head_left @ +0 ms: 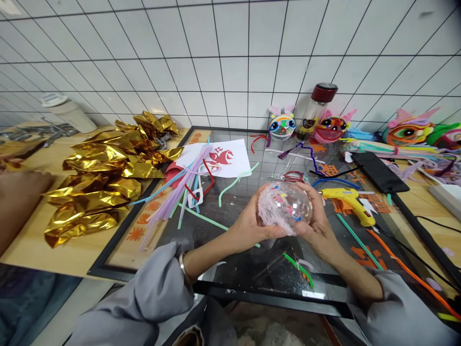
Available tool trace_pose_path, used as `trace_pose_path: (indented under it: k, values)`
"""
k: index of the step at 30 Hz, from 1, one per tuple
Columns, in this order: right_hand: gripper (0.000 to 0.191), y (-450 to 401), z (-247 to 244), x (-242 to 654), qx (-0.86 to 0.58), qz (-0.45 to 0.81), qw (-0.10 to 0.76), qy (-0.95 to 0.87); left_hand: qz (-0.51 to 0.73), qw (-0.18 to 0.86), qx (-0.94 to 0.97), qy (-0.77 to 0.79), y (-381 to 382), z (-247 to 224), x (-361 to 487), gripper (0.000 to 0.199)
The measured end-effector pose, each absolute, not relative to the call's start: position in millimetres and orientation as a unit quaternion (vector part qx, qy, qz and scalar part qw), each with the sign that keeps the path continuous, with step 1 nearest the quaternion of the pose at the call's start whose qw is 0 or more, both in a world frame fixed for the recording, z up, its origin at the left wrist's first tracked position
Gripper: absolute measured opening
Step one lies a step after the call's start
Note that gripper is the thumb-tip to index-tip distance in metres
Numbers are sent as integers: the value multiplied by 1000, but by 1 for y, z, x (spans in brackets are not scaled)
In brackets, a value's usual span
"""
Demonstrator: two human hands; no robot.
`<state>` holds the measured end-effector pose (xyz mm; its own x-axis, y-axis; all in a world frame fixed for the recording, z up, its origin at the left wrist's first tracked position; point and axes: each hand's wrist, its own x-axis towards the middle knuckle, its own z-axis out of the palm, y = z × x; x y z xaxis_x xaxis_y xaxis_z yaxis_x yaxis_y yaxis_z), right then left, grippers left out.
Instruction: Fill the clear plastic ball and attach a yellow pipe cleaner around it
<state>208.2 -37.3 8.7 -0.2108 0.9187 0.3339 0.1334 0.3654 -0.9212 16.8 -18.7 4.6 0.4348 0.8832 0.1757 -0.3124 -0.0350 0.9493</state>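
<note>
Between my two hands I hold a clear plastic ball above the dark glass tabletop. Pale pink fuzzy strands cover its left side, and small red, blue and yellow bits show through or on it. My left hand wraps its left side, thumb along the bottom. Around the right side curl the fingers of my right hand, its thumb near the lower front. Just behind the ball lie red-handled scissors. A yellow glue gun rests to the right of my right hand.
Crumpled gold foil covers the left side, near another person's arm. Purple pipe cleaners lie over a printed paper. At the back stand a decorated ball and a red-lidded bottle. A black phone lies right.
</note>
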Motion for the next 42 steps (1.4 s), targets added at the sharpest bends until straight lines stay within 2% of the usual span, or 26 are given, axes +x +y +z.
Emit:
trace_pose_path:
  k: [7, 13, 18, 20, 25, 29, 32, 36, 40, 42]
  values:
    - [77, -38, 13, 211, -381, 388, 466, -698, 462, 679, 527, 218, -17, 4, 15, 101]
    - [76, -37, 10, 214, -385, 382, 461, -702, 457, 696, 505, 229, -18, 4, 17, 103]
    - [82, -33, 2, 214, -387, 431, 470, -666, 425, 702, 508, 262, -23, 6, 17, 97]
    - [89, -30, -1, 214, -379, 461, 471, -650, 412, 701, 506, 288, -23, 7, 18, 96]
    - [130, -24, -1, 213, -384, 480, 460, -641, 456, 683, 498, 279, -21, 9, 19, 99]
    - [139, -26, -3, 211, -414, 418, 458, -666, 467, 683, 483, 288, -20, 12, 18, 98]
    - [136, -28, -7, 210, -434, 364, 456, -686, 431, 699, 479, 311, -21, 13, 17, 102]
    - [117, -27, -4, 210, -467, 329, 492, -658, 429, 698, 514, 256, -22, 12, 15, 105]
    - [104, -24, 6, 214, -416, 436, 513, -611, 438, 658, 539, 291, -16, 11, 10, 129]
    - [105, -24, 9, 216, -393, 503, 498, -587, 449, 638, 549, 300, -12, 12, 7, 132]
